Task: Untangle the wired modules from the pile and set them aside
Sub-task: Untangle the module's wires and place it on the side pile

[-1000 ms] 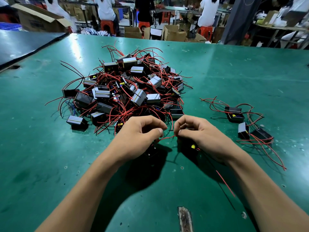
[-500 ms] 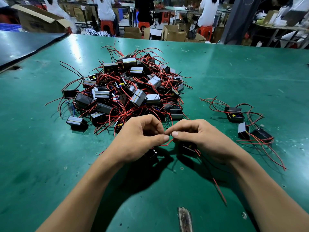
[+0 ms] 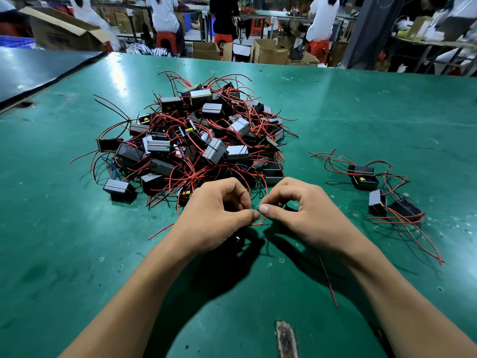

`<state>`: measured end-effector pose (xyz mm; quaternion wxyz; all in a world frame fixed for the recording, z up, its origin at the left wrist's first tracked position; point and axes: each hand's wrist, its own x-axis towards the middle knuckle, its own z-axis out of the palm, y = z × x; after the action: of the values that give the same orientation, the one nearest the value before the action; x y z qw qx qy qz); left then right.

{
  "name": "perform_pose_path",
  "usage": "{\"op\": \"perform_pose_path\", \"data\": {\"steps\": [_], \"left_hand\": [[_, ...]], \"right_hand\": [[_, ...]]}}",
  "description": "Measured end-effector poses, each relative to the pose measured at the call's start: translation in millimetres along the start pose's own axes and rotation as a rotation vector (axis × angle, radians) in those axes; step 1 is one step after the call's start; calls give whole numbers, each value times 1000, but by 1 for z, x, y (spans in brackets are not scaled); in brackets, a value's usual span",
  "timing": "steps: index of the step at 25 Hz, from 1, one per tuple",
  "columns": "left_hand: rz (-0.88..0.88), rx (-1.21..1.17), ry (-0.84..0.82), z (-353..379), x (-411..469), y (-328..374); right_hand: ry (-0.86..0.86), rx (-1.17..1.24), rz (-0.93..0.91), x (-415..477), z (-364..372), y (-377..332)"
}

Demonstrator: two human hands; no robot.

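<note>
**Thumbs have closed in over one red wire**

A second ago there was a gap between the two hands. Now the left hand (image 3: 216, 215) and the right hand (image 3: 307, 215) sit thumb tip to thumb tip, each pinching the same red wire (image 3: 261, 224), which bends in a small loop just below the thumbs. The loose wire end (image 3: 331, 290) trailing under the right wrist has swung a little leftward.

The module on this wire is mostly hidden beneath the palms. The pile (image 3: 196, 140) lies just beyond the knuckles, and the freed modules (image 3: 366, 177) rest well out past the right hand.

To do this well, I'd say work the loop open with short, gentle pulls and feed the free end back through. A hard tug would likely tighten the knot or drag pile wires along.

The bench (image 3: 77, 254) is green, scuffed and glossy, with a worn patch (image 3: 285, 339) near the forearms. Beyond the pile, people sit on red stools (image 3: 165, 38) among cardboard boxes (image 3: 268, 51).
</note>
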<state>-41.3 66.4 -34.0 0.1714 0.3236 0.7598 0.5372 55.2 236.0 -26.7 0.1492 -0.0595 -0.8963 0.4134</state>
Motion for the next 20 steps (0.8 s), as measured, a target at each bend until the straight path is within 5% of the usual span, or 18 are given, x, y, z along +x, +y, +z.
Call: {"op": "perform_pose_path", "data": {"steps": [12,20], "left_hand": [[-34,45,10,0,-1,4],[-35,82,-11,-3,-2,5]], "right_hand": [[26,140,57,0,-4,0],[-128,241,122,3,-10,7]]}}
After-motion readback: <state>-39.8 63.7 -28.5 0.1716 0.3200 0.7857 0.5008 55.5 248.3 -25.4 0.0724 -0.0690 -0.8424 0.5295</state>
